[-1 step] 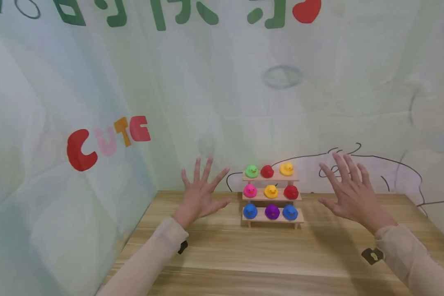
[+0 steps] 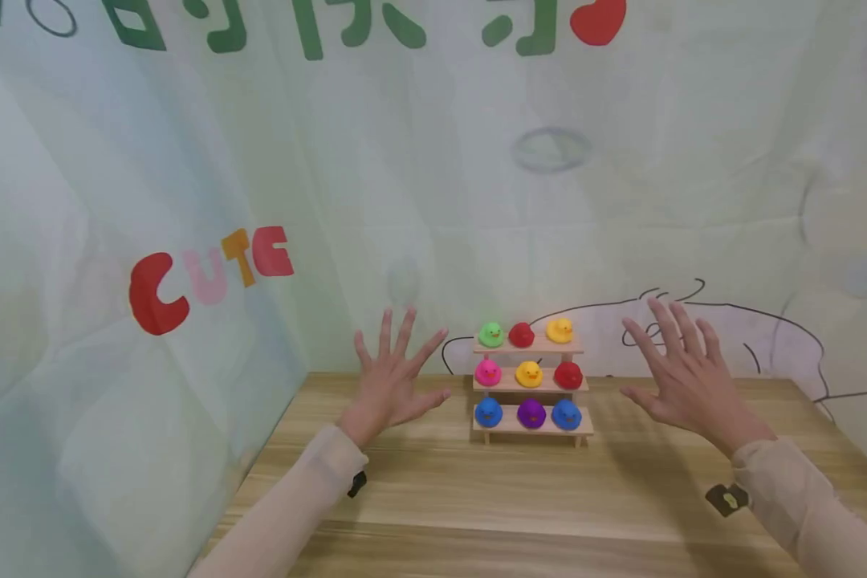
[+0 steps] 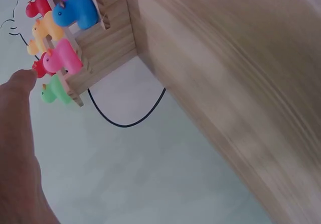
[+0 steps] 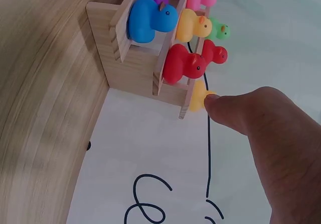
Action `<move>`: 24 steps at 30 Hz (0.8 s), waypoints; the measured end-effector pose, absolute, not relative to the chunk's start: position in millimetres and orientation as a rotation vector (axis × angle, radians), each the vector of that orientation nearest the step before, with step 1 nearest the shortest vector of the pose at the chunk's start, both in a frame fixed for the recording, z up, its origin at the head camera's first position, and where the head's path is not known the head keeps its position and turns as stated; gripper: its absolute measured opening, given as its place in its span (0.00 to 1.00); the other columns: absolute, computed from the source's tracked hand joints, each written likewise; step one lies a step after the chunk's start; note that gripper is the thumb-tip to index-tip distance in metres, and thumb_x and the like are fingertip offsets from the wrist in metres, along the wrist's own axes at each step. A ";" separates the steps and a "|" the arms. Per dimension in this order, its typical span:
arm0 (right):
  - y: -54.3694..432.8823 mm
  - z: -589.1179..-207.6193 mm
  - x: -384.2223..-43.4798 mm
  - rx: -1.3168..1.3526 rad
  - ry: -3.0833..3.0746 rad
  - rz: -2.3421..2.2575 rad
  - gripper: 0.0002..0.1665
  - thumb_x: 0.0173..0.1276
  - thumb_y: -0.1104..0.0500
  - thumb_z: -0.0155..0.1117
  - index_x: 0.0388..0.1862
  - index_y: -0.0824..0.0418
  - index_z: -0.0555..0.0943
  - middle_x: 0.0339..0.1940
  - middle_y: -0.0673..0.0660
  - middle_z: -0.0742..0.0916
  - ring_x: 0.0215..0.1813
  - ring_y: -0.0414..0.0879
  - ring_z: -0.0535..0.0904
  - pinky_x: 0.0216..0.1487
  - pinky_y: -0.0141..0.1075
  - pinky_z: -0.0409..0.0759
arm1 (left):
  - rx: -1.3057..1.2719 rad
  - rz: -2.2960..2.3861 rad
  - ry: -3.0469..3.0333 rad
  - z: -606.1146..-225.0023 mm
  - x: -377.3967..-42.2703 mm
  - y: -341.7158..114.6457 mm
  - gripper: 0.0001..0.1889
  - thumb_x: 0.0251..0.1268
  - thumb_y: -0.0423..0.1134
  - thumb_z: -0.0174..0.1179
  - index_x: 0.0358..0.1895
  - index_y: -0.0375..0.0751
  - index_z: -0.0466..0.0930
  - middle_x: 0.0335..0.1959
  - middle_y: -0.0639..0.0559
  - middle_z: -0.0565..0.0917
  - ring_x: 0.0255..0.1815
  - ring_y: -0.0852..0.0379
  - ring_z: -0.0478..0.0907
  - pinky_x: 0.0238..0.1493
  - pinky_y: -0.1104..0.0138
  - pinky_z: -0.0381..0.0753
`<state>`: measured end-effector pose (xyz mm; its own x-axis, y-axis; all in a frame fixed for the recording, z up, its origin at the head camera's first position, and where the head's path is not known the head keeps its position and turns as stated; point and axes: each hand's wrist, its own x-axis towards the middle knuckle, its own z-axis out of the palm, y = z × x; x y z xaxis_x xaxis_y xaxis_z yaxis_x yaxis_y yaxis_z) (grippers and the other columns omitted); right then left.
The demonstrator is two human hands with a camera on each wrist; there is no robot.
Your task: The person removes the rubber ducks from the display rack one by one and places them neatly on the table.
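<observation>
Wooden three-tier stand [image 2: 510,423] on the table [image 2: 477,498], nine colourful ducks [image 2: 529,374], three per shelf | left hand [image 2: 390,392] near it, fingers spread wide | right hand [image 2: 689,387] opposite, same deal

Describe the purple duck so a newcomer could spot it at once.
On the wood-grain table stands a rack with three shelves. Along its lowest shelf, go to the middle place. The purple duck sits there, the only purple one, between a blue duck and another blue duck.
</observation>
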<state>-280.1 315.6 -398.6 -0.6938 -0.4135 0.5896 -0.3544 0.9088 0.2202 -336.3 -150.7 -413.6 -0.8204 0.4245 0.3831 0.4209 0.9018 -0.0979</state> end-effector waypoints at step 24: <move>246.2 -459.1 -272.6 0.515 -2.599 0.846 0.21 0.72 0.56 0.75 0.60 0.61 0.85 0.53 0.58 0.92 0.53 0.55 0.87 0.50 0.49 0.87 | -0.682 -1.370 -2.775 -495.5 -303.4 -104.3 0.54 0.69 0.56 0.72 0.88 0.55 0.44 0.85 0.30 0.62 0.82 0.28 0.67 0.79 0.37 0.69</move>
<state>-272.6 246.2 -459.1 -0.8696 -0.2276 0.4381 -0.4418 0.7549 -0.4848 -303.4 -104.3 -495.5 -0.9071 0.3883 0.1625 0.3651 0.5338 0.7628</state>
